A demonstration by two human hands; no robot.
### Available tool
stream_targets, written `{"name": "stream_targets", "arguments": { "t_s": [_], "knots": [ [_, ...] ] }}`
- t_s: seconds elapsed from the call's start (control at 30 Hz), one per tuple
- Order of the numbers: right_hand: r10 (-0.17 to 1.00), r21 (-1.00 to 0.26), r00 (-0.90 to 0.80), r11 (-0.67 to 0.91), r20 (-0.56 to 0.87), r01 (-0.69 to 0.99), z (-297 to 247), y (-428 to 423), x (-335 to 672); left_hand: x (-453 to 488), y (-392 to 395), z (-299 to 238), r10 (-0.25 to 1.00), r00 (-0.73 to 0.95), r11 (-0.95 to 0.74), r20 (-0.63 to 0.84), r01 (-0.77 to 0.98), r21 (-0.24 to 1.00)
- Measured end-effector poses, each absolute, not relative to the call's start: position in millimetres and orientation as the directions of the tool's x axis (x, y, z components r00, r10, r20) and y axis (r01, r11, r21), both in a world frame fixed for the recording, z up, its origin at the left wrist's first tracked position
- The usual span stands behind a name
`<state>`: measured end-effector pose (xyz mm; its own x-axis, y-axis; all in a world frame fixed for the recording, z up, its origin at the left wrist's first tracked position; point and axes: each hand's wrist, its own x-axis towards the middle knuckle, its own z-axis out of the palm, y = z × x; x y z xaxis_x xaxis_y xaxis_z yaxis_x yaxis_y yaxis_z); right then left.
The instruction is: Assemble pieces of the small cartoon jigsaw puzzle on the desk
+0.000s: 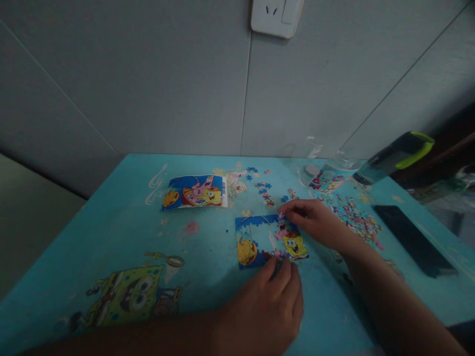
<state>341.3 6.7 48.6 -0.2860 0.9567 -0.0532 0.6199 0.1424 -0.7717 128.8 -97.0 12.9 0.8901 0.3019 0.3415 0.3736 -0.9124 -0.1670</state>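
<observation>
A partly assembled jigsaw puzzle [247, 252] lies flat on the table, showing a burger at its left, a yellow cartoon figure at its right and a gap in its middle. At the puzzle's lower edge, my left hand [272, 301] has its fingers curled and pressed to the pieces. My right hand [313, 217] pinches with thumb and forefinger at the upper right corner, on what appears to be a puzzle piece [282, 215], mostly covered by the fingertips. Behind the puzzle lies a picture packet [204, 192] with a matching cartoon scene.
Several loose blue pieces [264, 186] are scattered behind the puzzle. A heap of mixed pieces [358, 217] spreads beyond my right forearm. Further right are a clear plastic container [332, 179], a dark bottle [389, 155] and a long dark slab [411, 237]. A wall [178, 89] stands behind the table [148, 232].
</observation>
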Motion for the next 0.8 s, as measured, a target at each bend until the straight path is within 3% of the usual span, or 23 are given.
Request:
{"name": "stream_targets", "arguments": {
  "t_s": [0.43,0.67,0.8],
  "knots": [
    [0.931,-0.765,-0.354,0.166,-0.085,0.622,49.9,8.5,348.0,127.6,-97.6,14.6,0.284,0.89,-0.908,0.357,0.369,-0.198],
    [0.914,-0.818,-0.362,0.064,-0.182,0.572,46.8,5.1,346.0,128.9,-97.6,11.8,0.286,0.888,-0.907,0.36,0.372,-0.197],
    [0.922,-0.788,-0.359,0.113,-0.145,0.606,46.6,5.9,345.2,130.2,-97.0,8.9,0.281,0.882,-0.901,0.378,0.378,-0.211]
  ]
}}
